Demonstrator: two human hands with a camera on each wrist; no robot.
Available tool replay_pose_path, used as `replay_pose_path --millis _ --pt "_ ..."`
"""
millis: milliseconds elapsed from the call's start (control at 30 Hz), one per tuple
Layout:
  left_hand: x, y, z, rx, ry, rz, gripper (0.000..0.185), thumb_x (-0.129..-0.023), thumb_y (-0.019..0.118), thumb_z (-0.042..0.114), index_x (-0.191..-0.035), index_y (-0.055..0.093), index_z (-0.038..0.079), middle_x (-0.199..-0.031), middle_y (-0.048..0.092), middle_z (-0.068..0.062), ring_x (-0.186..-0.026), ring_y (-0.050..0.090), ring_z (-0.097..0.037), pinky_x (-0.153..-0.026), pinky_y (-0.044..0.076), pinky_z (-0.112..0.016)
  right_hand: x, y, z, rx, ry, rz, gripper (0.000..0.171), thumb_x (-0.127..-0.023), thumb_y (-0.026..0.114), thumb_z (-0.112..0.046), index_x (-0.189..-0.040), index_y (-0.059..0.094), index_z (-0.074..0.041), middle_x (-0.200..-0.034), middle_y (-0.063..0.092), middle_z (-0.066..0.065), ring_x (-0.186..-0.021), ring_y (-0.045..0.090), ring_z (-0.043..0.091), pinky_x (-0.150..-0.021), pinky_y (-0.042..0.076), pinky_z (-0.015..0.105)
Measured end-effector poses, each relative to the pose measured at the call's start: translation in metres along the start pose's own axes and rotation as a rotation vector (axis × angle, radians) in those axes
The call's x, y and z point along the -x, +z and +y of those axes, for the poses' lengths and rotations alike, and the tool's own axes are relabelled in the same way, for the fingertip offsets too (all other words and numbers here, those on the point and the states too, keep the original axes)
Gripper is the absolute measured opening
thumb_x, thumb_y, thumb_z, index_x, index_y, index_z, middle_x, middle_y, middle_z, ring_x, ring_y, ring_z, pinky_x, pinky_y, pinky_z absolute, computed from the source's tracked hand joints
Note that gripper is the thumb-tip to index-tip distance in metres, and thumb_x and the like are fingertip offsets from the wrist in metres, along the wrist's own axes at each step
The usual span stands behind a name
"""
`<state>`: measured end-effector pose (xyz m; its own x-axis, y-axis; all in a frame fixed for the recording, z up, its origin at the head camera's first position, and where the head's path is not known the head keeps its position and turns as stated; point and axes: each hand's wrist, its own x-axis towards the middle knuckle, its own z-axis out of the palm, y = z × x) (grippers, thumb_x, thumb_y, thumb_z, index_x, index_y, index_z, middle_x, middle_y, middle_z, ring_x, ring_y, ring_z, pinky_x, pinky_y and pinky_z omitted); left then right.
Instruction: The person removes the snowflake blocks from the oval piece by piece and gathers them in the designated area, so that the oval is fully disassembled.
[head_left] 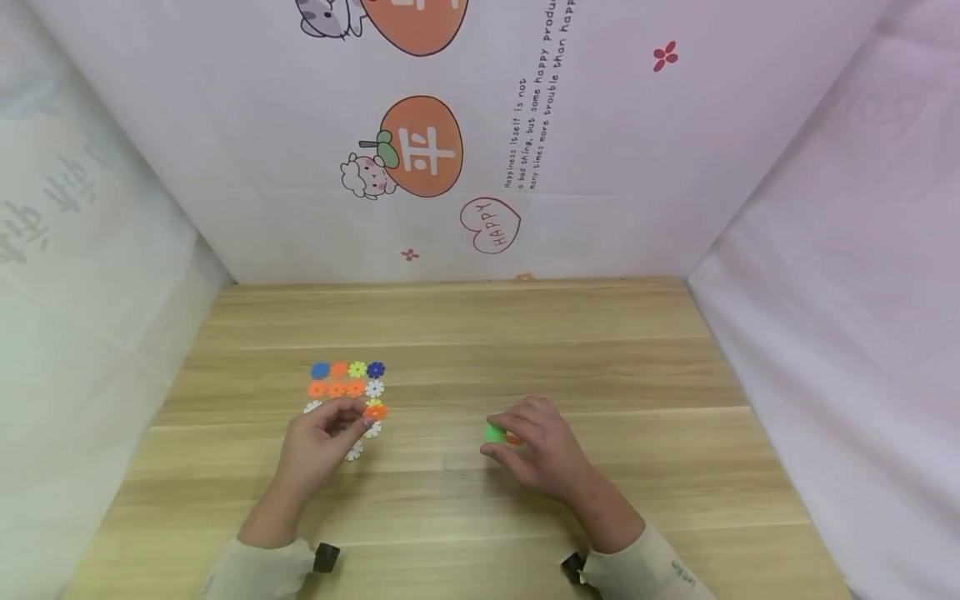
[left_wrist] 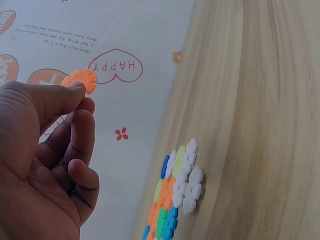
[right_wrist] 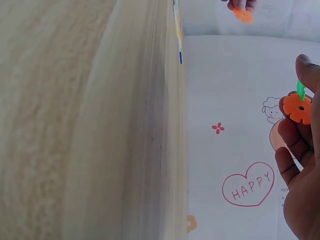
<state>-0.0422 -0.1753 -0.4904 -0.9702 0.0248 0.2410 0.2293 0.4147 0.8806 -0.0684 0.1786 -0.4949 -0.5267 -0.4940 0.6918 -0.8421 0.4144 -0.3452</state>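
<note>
My left hand [head_left: 318, 442] pinches an orange plastic snowflake disc [left_wrist: 82, 79] between thumb and fingertips, raised off the table. My right hand [head_left: 546, 446] grips a green snowflake disc [head_left: 493, 433] by its edges. An orange snowflake disc [right_wrist: 296, 111] is slotted crosswise onto that green one, as the right wrist view shows. Below and beyond the left hand, several loose discs lie flat in rows, among them a dark blue disc [head_left: 376, 369], a yellow-green disc [head_left: 357, 369] and a white disc [head_left: 374, 388]. The left hand covers part of these rows.
The wooden table [head_left: 465, 333] ends at a white printed backdrop [head_left: 600, 167] at the back. White cloth walls [head_left: 832, 275] stand along both sides. Black wrist mounts [head_left: 326, 557] sit at the sleeves, close over the table.
</note>
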Motion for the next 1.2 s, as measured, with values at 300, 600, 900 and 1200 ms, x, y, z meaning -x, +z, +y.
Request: replay_pose_path --millis 300,600,900,1200 --pt "0.003 -0.012 -0.007 -0.102 -0.077 0.023 0.014 -0.093 0.08 0.018 -0.106 0.078 0.015 -0.1 0.077 0.002 -0.088 0.069 -0.008 -0.077 0.057 -0.021 0.0 -0.002 0.001 0.007 0.016 -0.016 0.036 -0.096 0.074 -0.042 -0.109 0.077 -0.009 -0.1 0.075 -0.002 -0.093 0.067 0.016 -0.087 0.052 0.041" --pt "0.008 -0.021 -0.018 -0.237 -0.053 0.053 0.01 -0.093 0.08 0.015 -0.103 0.081 0.017 -0.095 0.076 0.006 -0.083 0.067 -0.008 -0.072 0.056 -0.02 -0.001 -0.002 0.001 -0.005 -0.01 -0.005 0.034 -0.096 0.075 -0.039 -0.109 0.076 -0.008 -0.099 0.074 -0.001 -0.092 0.067 0.016 -0.086 0.053 0.041" --pt "0.011 -0.029 -0.025 -0.291 -0.068 0.05 0.013 -0.094 0.079 0.017 -0.107 0.081 0.014 -0.096 0.077 0.005 -0.082 0.066 -0.008 -0.069 0.055 -0.022 -0.001 -0.001 0.001 -0.008 -0.013 -0.007 0.034 -0.096 0.076 -0.039 -0.109 0.076 -0.008 -0.099 0.075 -0.001 -0.091 0.067 0.016 -0.086 0.052 0.04" --pt "0.015 -0.034 -0.027 -0.318 -0.139 0.042 0.017 -0.094 0.078 0.013 -0.11 0.079 0.013 -0.099 0.077 -0.002 -0.086 0.068 -0.013 -0.073 0.056 -0.021 0.0 0.0 0.0 -0.015 -0.014 0.0 0.034 -0.096 0.075 -0.04 -0.109 0.076 -0.008 -0.098 0.075 -0.002 -0.09 0.067 0.015 -0.085 0.051 0.04"
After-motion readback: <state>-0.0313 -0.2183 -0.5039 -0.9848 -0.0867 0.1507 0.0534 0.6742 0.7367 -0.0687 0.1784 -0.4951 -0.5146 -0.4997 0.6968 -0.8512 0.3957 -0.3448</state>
